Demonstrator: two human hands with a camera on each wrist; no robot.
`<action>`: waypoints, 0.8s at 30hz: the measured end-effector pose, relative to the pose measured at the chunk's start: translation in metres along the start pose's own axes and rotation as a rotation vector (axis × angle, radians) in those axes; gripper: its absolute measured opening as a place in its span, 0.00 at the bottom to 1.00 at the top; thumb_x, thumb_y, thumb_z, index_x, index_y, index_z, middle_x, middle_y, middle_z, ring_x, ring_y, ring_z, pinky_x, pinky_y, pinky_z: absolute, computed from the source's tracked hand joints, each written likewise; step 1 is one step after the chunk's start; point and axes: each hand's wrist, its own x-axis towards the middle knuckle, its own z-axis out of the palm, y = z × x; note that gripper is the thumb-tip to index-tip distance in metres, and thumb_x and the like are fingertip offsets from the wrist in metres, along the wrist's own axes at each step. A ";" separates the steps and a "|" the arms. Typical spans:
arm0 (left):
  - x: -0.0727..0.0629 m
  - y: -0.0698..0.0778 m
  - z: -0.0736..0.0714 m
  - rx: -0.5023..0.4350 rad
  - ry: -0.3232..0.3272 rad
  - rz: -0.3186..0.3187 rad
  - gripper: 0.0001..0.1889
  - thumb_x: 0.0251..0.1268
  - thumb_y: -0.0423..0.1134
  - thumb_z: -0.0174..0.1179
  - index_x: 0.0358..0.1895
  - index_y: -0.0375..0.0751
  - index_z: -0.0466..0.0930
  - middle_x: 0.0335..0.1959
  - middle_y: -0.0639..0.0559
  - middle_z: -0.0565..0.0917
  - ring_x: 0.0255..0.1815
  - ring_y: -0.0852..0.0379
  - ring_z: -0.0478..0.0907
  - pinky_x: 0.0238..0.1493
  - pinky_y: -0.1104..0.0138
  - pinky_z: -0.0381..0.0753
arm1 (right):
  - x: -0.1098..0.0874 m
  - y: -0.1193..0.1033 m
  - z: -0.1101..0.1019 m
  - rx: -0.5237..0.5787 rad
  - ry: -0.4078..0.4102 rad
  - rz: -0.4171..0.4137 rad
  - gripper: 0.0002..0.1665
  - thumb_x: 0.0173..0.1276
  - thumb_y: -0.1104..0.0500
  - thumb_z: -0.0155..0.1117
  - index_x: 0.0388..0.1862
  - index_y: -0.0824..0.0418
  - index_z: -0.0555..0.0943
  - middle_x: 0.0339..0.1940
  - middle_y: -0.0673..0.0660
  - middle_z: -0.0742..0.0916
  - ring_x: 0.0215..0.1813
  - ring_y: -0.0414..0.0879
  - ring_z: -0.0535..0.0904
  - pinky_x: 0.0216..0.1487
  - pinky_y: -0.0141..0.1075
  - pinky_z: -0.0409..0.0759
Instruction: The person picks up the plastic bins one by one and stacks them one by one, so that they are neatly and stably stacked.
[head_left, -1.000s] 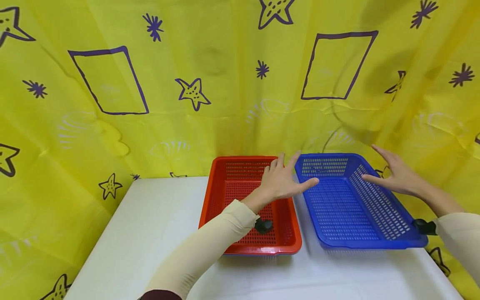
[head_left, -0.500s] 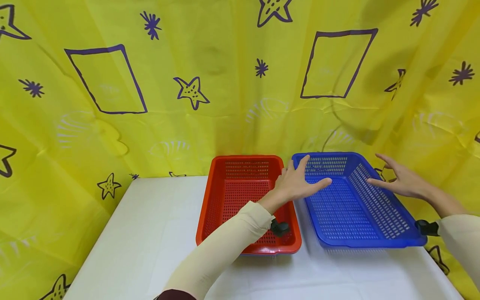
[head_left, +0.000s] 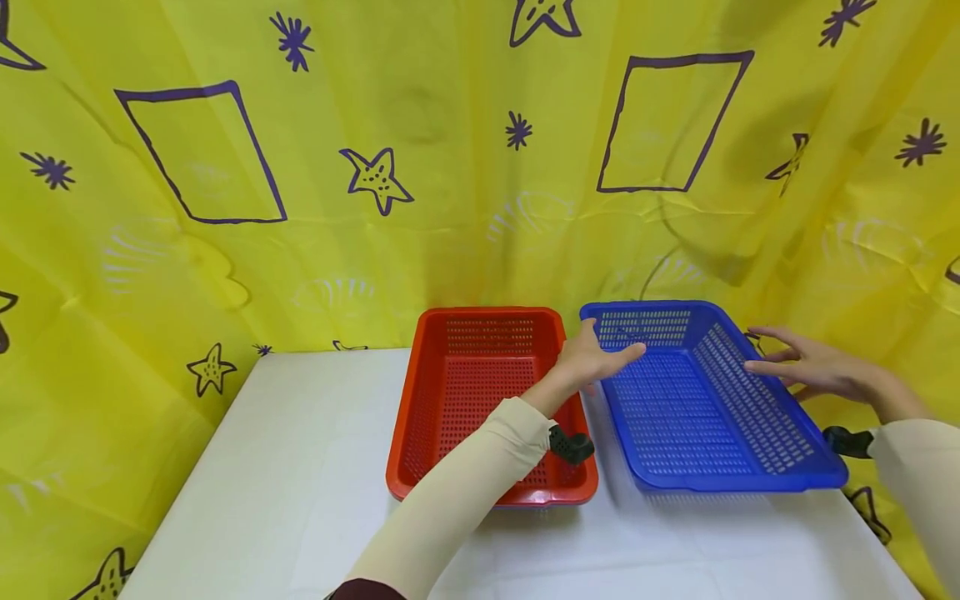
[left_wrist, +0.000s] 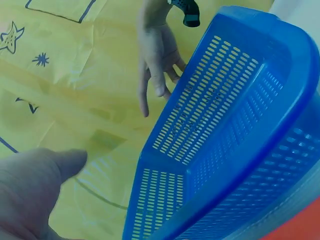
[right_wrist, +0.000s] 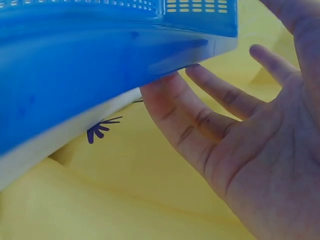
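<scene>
An empty blue plastic basket [head_left: 667, 408] with slotted walls stands on the right of the table. Over its left rim is my left hand [head_left: 587, 360], thumb stretched out above the basket; its other fingers point down and are mostly hidden in the head view. In the left wrist view, the thumb [left_wrist: 60, 167] shows apart from the basket. My right hand [head_left: 828, 369] is at the basket's outer right side, with the thumb near the rim. From the right wrist view, its loosely extended fingers [right_wrist: 185, 112] reach the underside of the basket's edge.
Left of the blue basket stands a red slotted basket [head_left: 480, 392], partly behind my left forearm. Both are on a white table [head_left: 300, 467]. A yellow patterned curtain [head_left: 442, 242] hangs behind and along the sides. Dark cameras [head_left: 572, 446] sit on both wrists.
My left hand has moved right from over the red basket to the blue basket's left rim, fingers lowering. My right hand has dropped slightly along the right side. The baskets look unmoved.
</scene>
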 end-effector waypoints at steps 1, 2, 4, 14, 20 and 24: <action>0.001 0.000 0.000 -0.017 -0.001 -0.023 0.49 0.62 0.62 0.70 0.82 0.54 0.55 0.76 0.43 0.68 0.41 0.44 0.86 0.31 0.57 0.89 | 0.001 0.000 0.000 0.005 -0.002 -0.002 0.50 0.83 0.47 0.53 0.84 0.66 0.36 0.72 0.89 0.58 0.62 0.84 0.70 0.51 0.62 0.83; 0.003 0.001 0.000 -0.025 -0.002 -0.039 0.49 0.62 0.61 0.70 0.82 0.53 0.55 0.76 0.42 0.68 0.39 0.45 0.86 0.29 0.57 0.89 | 0.003 0.001 0.000 0.009 -0.004 -0.007 0.49 0.83 0.47 0.53 0.83 0.67 0.37 0.72 0.89 0.58 0.63 0.83 0.70 0.52 0.62 0.83; 0.006 0.000 0.001 -0.037 -0.010 -0.069 0.49 0.62 0.58 0.71 0.82 0.53 0.55 0.77 0.42 0.66 0.33 0.45 0.86 0.25 0.56 0.88 | 0.006 0.001 0.000 0.024 -0.006 -0.017 0.47 0.83 0.49 0.52 0.83 0.68 0.40 0.71 0.89 0.59 0.62 0.80 0.72 0.53 0.61 0.83; 0.011 -0.010 0.008 -0.169 -0.057 -0.113 0.44 0.63 0.37 0.73 0.79 0.52 0.58 0.72 0.38 0.68 0.34 0.38 0.87 0.33 0.47 0.89 | 0.010 0.002 -0.003 0.123 0.004 -0.011 0.42 0.81 0.54 0.57 0.81 0.71 0.50 0.66 0.81 0.71 0.56 0.62 0.81 0.51 0.51 0.86; 0.015 -0.011 0.014 -0.153 -0.036 -0.123 0.41 0.58 0.25 0.73 0.75 0.44 0.68 0.65 0.33 0.73 0.29 0.38 0.87 0.32 0.49 0.89 | 0.008 0.010 -0.003 0.175 0.005 -0.018 0.36 0.81 0.57 0.57 0.80 0.61 0.57 0.65 0.79 0.72 0.53 0.58 0.83 0.49 0.46 0.87; 0.017 -0.014 0.017 -0.144 -0.030 -0.108 0.41 0.55 0.20 0.72 0.74 0.41 0.70 0.64 0.31 0.74 0.27 0.39 0.87 0.28 0.52 0.88 | 0.007 0.013 -0.003 0.181 0.014 -0.014 0.35 0.80 0.58 0.58 0.80 0.61 0.58 0.66 0.79 0.70 0.53 0.58 0.83 0.49 0.46 0.87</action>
